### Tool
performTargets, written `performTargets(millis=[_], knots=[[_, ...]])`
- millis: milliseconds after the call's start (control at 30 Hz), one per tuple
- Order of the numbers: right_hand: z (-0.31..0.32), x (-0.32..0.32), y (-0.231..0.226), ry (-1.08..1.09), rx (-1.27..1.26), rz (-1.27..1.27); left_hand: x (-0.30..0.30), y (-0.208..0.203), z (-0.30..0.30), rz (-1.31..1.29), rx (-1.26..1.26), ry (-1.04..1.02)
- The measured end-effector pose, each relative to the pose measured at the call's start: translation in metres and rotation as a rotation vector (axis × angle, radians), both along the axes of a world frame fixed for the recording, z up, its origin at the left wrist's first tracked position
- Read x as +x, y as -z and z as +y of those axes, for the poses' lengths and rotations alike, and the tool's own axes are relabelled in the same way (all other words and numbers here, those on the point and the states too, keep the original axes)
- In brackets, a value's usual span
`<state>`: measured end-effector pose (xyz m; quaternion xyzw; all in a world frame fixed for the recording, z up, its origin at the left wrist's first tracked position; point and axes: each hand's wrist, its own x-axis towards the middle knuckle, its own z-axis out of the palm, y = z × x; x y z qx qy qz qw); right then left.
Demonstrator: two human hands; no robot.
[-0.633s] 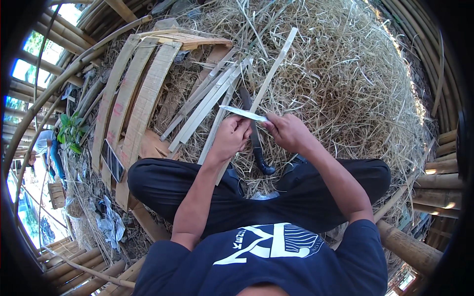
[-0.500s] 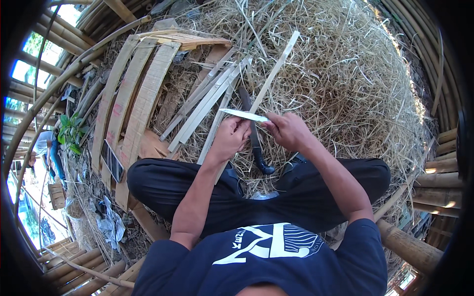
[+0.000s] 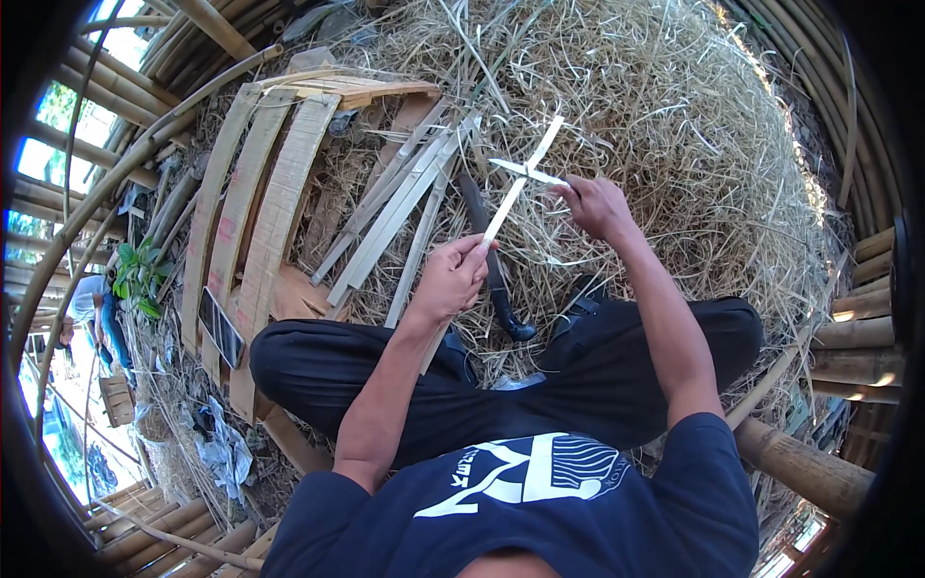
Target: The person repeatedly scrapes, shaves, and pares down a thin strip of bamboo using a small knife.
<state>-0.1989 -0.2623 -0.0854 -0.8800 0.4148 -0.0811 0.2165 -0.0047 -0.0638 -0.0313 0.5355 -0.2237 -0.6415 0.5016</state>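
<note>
Closed around a pale bamboo strip (image 3: 507, 205) is my left hand (image 3: 451, 279), just above my crossed legs. The strip slants away up to the right, and its near end shows below my hand. My right hand (image 3: 597, 207) grips a knife (image 3: 508, 167), its handle mostly hidden by the fingers. The blade points left and crosses the strip toward the far end, apparently touching it. Below the strip, a large machete (image 3: 482, 214) with a dark curved handle (image 3: 514, 326) lies on the straw between my feet.
Several split bamboo strips (image 3: 400, 212) lie left of the machete. Beyond them stands a slatted wooden piece (image 3: 279, 202) with a phone (image 3: 224, 326) on it. Dry shavings (image 3: 665, 173) heap at the right. A person (image 3: 89, 308) bends over at the far left, outside the bamboo poles.
My right hand has moved the knife away along the strip, from near my left hand toward its far end. The strip's far end sits slightly lower and nearer.
</note>
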Motion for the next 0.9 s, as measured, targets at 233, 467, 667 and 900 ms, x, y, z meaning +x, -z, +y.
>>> performTargets(millis=[233, 467, 667, 900], knots=[[0.002, -0.006, 0.005, 0.003, -0.049, 0.121, -0.002, 0.005, 0.008, 0.003, 0.027, 0.039], [0.018, 0.023, -0.014, 0.088, 0.225, -0.133, 0.004, -0.002, 0.006, 0.005, 0.057, 0.004], [0.023, 0.03, -0.012, 0.187, 0.837, -0.435, 0.005, -0.007, 0.006, 0.051, 0.059, -0.028], [0.026, 0.029, -0.016, 0.047, 0.044, -0.143, 0.007, -0.015, 0.008, 0.165, 0.065, -0.04]])
